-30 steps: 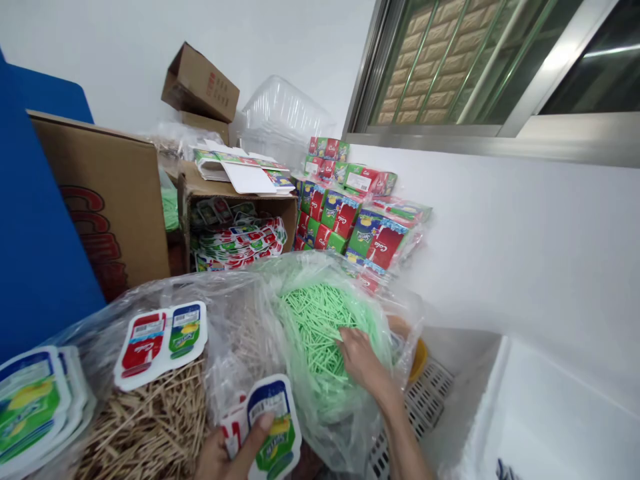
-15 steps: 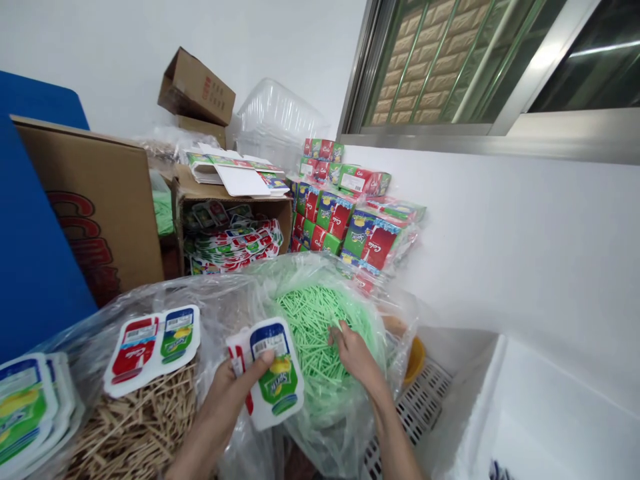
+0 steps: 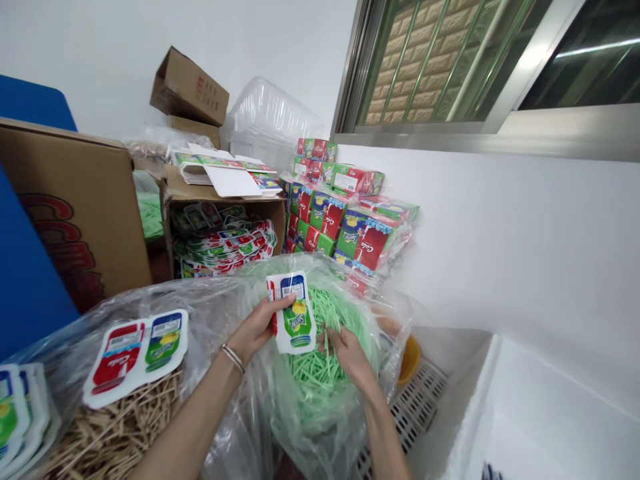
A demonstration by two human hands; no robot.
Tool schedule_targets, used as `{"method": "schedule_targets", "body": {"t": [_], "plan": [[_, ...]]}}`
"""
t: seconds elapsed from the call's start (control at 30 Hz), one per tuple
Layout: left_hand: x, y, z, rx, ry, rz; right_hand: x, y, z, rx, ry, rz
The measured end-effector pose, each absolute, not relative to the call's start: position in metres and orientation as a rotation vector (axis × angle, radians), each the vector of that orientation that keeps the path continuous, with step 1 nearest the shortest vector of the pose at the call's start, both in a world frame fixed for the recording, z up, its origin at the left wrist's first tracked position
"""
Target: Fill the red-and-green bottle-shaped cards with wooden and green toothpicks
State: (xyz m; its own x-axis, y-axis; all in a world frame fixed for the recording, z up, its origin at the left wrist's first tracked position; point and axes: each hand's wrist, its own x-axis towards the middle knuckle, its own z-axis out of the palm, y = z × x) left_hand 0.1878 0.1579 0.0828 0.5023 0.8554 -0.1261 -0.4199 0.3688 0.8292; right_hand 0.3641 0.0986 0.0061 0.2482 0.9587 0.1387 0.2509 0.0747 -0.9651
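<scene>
My left hand (image 3: 257,328) is closed on a printed packet (image 3: 296,320) with a green and blue bottle picture facing me and a strip of red at its left side. It holds this packet over the left part of a clear bag (image 3: 320,407) full of thin green sticks (image 3: 320,370). My right hand (image 3: 347,353) is in among those sticks, its fingers bent and pinching some of them. How many sticks it grips is hidden. At the left, a red and green double packet (image 3: 137,355) lies on brown paper-like sticks (image 3: 117,430).
Several stacked packets (image 3: 27,413) are at the lower left. An open carton (image 3: 167,233) holds many packets; printed boxes (image 3: 367,240) are piled behind. A yellow basin (image 3: 410,360), a grey crate (image 3: 417,403) and a white foam box (image 3: 545,413) stand at the right.
My left hand has moved up and away with the packet, nearer the green sticks. The fingers of my right hand have closed on green sticks. The view has shifted slightly to the right.
</scene>
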Motion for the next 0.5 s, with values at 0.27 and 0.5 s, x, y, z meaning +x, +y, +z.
{"method": "schedule_targets", "body": {"t": [0.27,0.5], "plan": [[0.207,0.172,0.083,0.94,0.589,0.856,0.363,0.099,0.011,-1.306,-1.109,0.903],[0.227,0.169,0.08,1.158,0.585,0.655,0.34,0.082,0.024,-1.149,-1.168,1.226]]}}
